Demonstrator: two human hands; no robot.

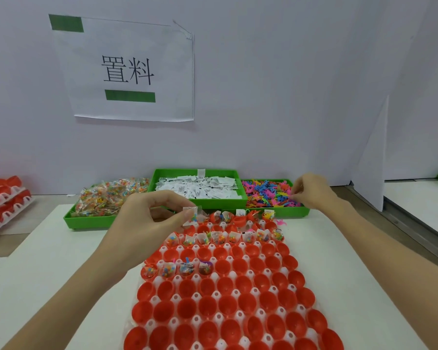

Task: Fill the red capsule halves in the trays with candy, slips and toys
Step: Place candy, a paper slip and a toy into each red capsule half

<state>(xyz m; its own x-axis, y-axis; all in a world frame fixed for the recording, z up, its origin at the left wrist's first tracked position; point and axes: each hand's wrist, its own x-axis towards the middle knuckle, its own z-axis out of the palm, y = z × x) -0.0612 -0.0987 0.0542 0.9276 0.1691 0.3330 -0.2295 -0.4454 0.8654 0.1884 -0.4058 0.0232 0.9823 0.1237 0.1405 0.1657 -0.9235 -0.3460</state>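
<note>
The left hand [149, 213] pinches a crinkly clear candy bag [190, 215] just above the smooth round red cups [228, 301]. The right hand [311, 189], fingers curled, pinches in the bendy bright toys [271, 194]; what it holds is too small to see.

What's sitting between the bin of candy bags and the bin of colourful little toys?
In the head view, a green bin of white paper slips sits between the candy bin and the toy bin.
</note>
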